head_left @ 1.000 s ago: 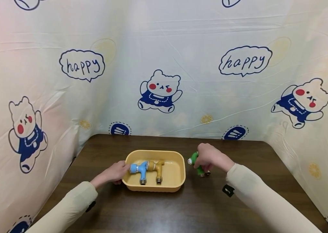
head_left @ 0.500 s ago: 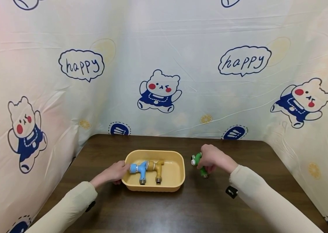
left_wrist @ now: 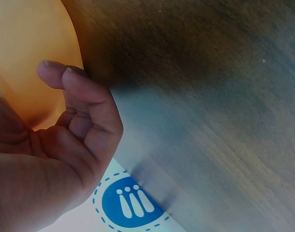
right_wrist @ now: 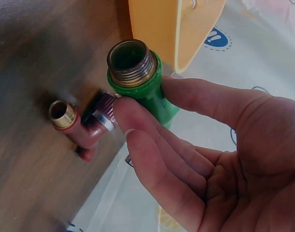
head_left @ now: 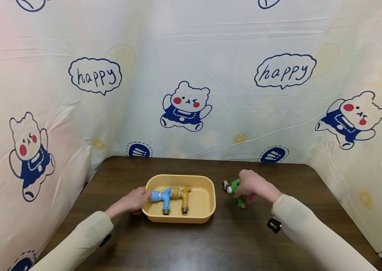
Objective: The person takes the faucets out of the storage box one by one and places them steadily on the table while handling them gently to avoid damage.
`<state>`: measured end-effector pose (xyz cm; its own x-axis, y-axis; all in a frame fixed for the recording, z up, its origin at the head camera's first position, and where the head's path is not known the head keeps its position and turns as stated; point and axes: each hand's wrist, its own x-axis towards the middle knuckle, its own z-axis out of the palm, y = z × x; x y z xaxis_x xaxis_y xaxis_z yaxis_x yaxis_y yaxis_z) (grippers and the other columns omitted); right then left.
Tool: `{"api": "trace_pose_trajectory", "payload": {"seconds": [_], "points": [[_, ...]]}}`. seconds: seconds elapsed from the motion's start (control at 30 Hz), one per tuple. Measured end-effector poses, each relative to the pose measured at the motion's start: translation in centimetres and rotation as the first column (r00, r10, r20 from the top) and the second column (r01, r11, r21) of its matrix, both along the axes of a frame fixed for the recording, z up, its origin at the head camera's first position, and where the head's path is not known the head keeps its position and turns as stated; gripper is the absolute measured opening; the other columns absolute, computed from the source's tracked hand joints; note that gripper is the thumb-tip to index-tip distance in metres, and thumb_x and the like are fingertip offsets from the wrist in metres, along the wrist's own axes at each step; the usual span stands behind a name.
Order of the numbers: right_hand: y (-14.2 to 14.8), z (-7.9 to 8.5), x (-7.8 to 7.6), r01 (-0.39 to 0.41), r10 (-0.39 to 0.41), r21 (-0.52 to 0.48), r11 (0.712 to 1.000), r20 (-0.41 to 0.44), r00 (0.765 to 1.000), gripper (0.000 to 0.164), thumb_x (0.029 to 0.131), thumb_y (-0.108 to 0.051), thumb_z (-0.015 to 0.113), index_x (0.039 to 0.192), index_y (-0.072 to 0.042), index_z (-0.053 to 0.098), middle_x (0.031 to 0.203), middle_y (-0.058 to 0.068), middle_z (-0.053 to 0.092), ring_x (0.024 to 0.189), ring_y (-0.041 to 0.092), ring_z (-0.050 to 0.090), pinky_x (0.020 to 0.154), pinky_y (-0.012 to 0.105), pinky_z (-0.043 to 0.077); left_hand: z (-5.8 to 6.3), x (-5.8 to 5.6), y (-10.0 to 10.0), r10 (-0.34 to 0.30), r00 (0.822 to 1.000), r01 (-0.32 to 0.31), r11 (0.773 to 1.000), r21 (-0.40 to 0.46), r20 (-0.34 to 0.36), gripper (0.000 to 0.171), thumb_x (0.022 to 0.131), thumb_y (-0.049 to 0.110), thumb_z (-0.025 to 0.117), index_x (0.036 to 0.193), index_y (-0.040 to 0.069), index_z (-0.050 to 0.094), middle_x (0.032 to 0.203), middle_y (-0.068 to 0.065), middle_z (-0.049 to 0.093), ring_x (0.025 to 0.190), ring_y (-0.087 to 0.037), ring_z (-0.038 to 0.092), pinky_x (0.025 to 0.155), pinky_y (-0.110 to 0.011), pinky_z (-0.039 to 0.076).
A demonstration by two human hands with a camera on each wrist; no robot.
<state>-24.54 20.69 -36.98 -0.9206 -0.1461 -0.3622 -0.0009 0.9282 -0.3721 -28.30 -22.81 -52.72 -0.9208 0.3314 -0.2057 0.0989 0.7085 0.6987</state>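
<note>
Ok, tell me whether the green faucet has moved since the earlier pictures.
Yes: in the head view, the green faucet in the right hand has shifted rightward, widening its gap from the yellow tray, which stayed put.

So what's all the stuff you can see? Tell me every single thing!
Tray: one, yellow, on the table
Blue tap: one, blue, in the tray
Yellow tap: one, dark yellow, in the tray
Green tap: one, green, in the right hand
Red tap: one, dark red, on the table, seen in the right wrist view
Table: one, brown, under the tray
Cloth: whitish, around the table, with bears, "happy" bubbles, blue ovals and fruit slices printed on it
Black gadgets: two, black, one at each wrist
Sleeves: two, cream, on the arms
Left hand: one, bare, gripping the tray's left edge
Right hand: one, bare, holding the green tap
</note>
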Motion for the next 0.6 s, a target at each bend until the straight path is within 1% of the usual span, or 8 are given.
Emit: {"api": "trace_pose_trajectory", "payload": {"seconds": [0.03,0.1,0.17,0.2,0.3,0.4,0.53,0.6], "points": [[0.1,0.0,0.0,0.001,-0.001,-0.002,1.000,0.000,1.000,0.025,0.084,-0.010,0.086,0.083,-0.002,0.063,0.067,0.014,0.069,0.052,0.021,0.069,0.057,0.038,0.062,0.9,0.5,0.4,0.018,1.000,-0.018,1.000,-0.004,0.013,0.040,0.111,0.034,0.038,0.096,0.002,0.056,0.066,-0.011,0.062,0.047,-0.022,0.059,0.041,-0.037,0.052],[0.3,0.0,0.1,0.000,0.000,-0.005,1.000,-0.001,1.000,0.025,0.084,-0.010,0.086,0.083,-0.002,0.063,0.067,0.014,0.069,0.052,0.021,0.070,0.057,0.038,0.062,1.6,0.9,0.6,0.007,1.000,-0.007,1.000,-0.001,0.003,0.039,0.111,0.033,0.037,0.095,0.002,0.055,0.065,-0.010,0.061,0.047,-0.021,0.059,0.040,-0.035,0.051],[0.5,0.0,0.1,0.001,-0.001,-0.008,1.000,-0.002,1.000,0.024,0.084,-0.010,0.087,0.081,-0.002,0.064,0.066,0.013,0.069,0.053,0.021,0.070,0.057,0.038,0.062,3.0,1.6,1.1,0.039,0.999,-0.038,0.999,-0.007,0.031,0.036,0.110,0.031,0.040,0.095,0.002,0.056,0.066,-0.012,0.062,0.048,-0.022,0.060,0.042,-0.036,0.052],[0.6,0.0,0.2,-0.001,0.001,-0.010,1.000,-0.003,1.000,0.024,0.084,-0.011,0.087,0.080,-0.002,0.064,0.065,0.013,0.069,0.053,0.021,0.070,0.057,0.038,0.062,3.3,1.7,1.2,0.047,0.998,-0.047,0.999,-0.004,0.038,0.036,0.110,0.030,0.039,0.095,0.002,0.056,0.066,-0.013,0.062,0.048,-0.023,0.060,0.042,-0.036,0.052],[0.9,0.0,0.2,-0.002,0.002,-0.012,1.000,-0.010,1.000,0.024,0.084,-0.010,0.087,0.078,-0.002,0.065,0.064,0.013,0.068,0.052,0.021,0.069,0.055,0.037,0.061,2.9,1.4,1.1,0.058,0.997,-0.058,0.998,-0.010,0.055,0.034,0.110,0.029,0.040,0.096,0.002,0.057,0.067,-0.013,0.063,0.048,-0.023,0.061,0.042,-0.037,0.053],[1.3,0.0,0.3,-0.007,0.007,-0.012,1.000,-0.018,1.000,0.023,0.083,-0.009,0.086,0.076,-0.002,0.066,0.063,0.013,0.068,0.050,0.021,0.068,0.055,0.038,0.061,0.6,-0.2,0.2,0.044,0.997,-0.044,0.999,-0.012,0.062,0.036,0.110,0.032,0.038,0.098,0.003,0.056,0.067,-0.011,0.062,0.048,-0.023,0.061,0.041,-0.037,0.052],[1.7,-0.2,0.4,-0.012,0.012,-0.004,1.000,-0.018,1.000,0.024,0.083,-0.010,0.086,0.073,-0.002,0.067,0.062,0.012,0.068,0.050,0.020,0.068,0.055,0.037,0.061,-1.1,-1.0,-0.4,0.020,0.999,-0.019,1.000,-0.011,0.035,0.039,0.111,0.035,0.037,0.099,0.003,0.056,0.067,-0.011,0.061,0.047,-0.023,0.060,0.040,-0.037,0.051],[1.9,-0.3,0.4,-0.017,0.017,0.001,1.000,-0.016,1.000,0.024,0.084,-0.010,0.086,0.072,-0.002,0.067,0.062,0.013,0.068,0.051,0.020,0.068,0.054,0.037,0.061,-0.2,-0.3,-0.1,0.024,0.999,-0.023,1.000,-0.012,0.024,0.038,0.110,0.034,0.039,0.098,0.002,0.056,0.066,-0.011,0.062,0.047,-0.023,0.060,0.040,-0.037,0.052]]}}
